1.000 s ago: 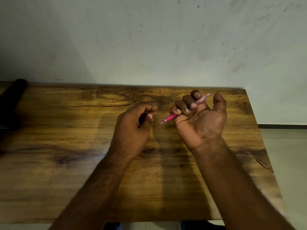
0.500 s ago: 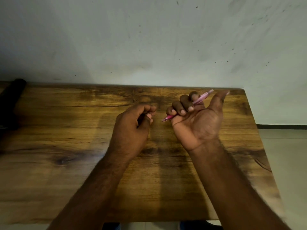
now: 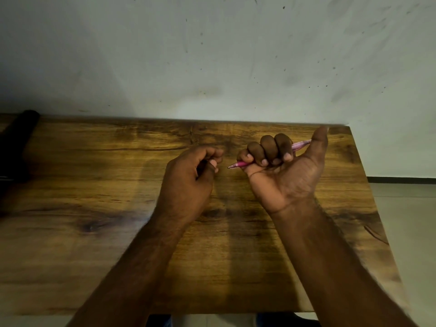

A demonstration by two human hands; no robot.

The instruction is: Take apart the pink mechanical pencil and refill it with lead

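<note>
My right hand (image 3: 283, 171) is palm up above the wooden table (image 3: 94, 244), its four fingers curled around the pink mechanical pencil (image 3: 238, 164). The pencil's metal tip points left toward my left hand; its paler rear end (image 3: 302, 144) sticks out to the right beside my raised thumb. My left hand (image 3: 191, 178) hovers just left of the tip, fingers curled with thumb against forefinger. Whether it pinches something small is too fine to tell.
A dark cylindrical object (image 3: 16, 138) lies at the table's far left edge. A pale wall rises right behind the table. The table's right edge (image 3: 368, 185) drops to a light floor.
My right thumb has lifted off the pencil's rear end and now points up. The pencil sits a little flatter. My left hand has barely moved.
</note>
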